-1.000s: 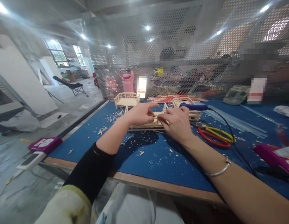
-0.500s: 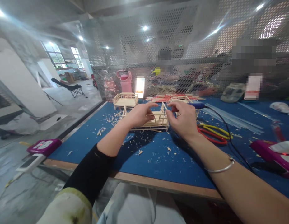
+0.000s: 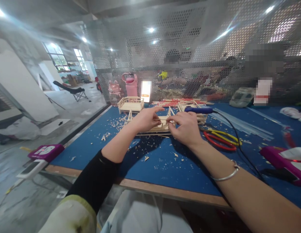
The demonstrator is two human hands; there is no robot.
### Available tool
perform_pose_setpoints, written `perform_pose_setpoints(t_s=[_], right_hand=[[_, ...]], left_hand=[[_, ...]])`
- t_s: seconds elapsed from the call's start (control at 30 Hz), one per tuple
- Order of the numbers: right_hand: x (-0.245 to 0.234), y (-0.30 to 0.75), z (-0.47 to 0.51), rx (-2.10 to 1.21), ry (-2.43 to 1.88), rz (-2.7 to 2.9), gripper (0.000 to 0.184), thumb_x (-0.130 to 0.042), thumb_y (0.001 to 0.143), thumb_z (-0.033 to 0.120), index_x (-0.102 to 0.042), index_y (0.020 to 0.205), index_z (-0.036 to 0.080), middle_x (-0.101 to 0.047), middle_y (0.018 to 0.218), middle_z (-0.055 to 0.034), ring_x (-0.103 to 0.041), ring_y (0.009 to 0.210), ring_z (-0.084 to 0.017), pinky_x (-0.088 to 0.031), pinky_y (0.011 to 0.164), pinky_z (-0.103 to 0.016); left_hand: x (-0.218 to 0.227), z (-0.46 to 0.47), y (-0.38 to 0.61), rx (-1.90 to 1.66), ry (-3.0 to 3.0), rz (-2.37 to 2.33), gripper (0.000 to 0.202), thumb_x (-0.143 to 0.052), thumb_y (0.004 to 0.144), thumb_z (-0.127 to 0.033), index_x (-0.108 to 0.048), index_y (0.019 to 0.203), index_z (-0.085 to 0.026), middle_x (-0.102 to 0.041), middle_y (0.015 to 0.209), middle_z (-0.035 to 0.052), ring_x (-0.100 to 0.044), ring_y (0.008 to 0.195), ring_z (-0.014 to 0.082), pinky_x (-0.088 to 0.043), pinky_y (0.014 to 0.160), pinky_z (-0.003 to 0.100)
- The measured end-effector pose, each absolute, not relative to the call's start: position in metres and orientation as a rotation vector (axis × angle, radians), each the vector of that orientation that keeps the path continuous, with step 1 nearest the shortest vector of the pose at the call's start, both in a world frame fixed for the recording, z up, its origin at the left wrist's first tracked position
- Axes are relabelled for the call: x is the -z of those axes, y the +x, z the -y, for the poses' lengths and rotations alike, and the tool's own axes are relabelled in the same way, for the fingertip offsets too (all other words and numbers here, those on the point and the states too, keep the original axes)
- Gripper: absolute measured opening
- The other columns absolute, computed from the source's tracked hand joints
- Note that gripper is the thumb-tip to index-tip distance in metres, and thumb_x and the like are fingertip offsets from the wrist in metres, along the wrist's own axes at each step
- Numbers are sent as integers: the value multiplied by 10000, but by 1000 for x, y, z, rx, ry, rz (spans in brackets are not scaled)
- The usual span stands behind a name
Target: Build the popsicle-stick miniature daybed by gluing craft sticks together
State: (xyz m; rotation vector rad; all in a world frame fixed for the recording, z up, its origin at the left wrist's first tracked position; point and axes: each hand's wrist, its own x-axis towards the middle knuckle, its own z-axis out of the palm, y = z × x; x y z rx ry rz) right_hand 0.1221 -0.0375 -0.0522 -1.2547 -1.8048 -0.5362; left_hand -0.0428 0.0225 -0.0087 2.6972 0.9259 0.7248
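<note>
A small wooden model frame (image 3: 158,128) built of thin sticks rests on the blue table (image 3: 165,168). My left hand (image 3: 144,119) pinches its upper rail, with the forefinger stretched out over the top. My right hand (image 3: 186,128) is curled on the frame's right side, its fingertips pressed on the same rail close to my left thumb. Most of the frame is hidden behind both hands.
A finished wooden model (image 3: 131,104) stands behind, near pink bottles (image 3: 131,84). A blue corded tool (image 3: 198,110), red and yellow cutters (image 3: 222,139), clear glue sticks (image 3: 245,123) and a magenta box (image 3: 283,161) lie to the right. Wood chips litter the mat. People sit behind the perforated screen.
My right hand, lifted off the frame half a second ago, has come back down onto the rail beside my left fingers. My left hand has kept its hold.
</note>
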Motion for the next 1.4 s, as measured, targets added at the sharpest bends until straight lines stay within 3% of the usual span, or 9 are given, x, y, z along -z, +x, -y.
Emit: perform_pose_setpoints(t_s=[0.23, 0.63, 0.8, 0.97, 1.4], right_hand=[[54, 117, 36, 590, -1266, 1921, 218, -507, 816, 267, -717, 810, 210, -651, 682, -41, -523, 698, -173, -221, 699, -328], [53, 115, 33, 527, -1263, 1933, 200, -507, 831, 242, -701, 793, 212, -681, 717, -41, -541, 701, -171, -243, 711, -338], [42, 138, 31, 346, -1207, 1546, 197, -513, 768, 249, -675, 864, 191, -605, 614, 0, -499, 562, -135, -341, 634, -294], [42, 161, 26, 210, -1246, 1281, 198, -521, 697, 208, -646, 849, 183, -452, 508, 56, -416, 472, -107, -350, 531, -248], [49, 150, 22, 207, -1228, 1355, 184, -501, 682, 200, -620, 821, 194, -437, 512, 59, -411, 482, -109, -355, 541, -248]], left_hand=[[4, -18, -42, -649, 2679, -993, 538, -603, 735, -173, -480, 1258, -159, -721, 847, 56, -649, 780, 181, -470, 726, 297], [1, -14, -42, -605, 2744, -993, 527, -548, 743, -172, -478, 1266, -146, -718, 870, 63, -646, 812, 182, -463, 742, 289], [3, -17, -43, -680, 2723, -982, 522, -566, 732, -167, -490, 1248, -163, -714, 868, 59, -646, 772, 169, -461, 704, 275], [1, -16, -42, -686, 2709, -985, 550, -563, 723, -150, -477, 1266, -175, -716, 840, 49, -648, 761, 173, -460, 686, 277], [3, -18, -44, -663, 2718, -1008, 559, -565, 739, -197, -462, 1289, -180, -713, 865, 52, -646, 800, 178, -466, 714, 284]])
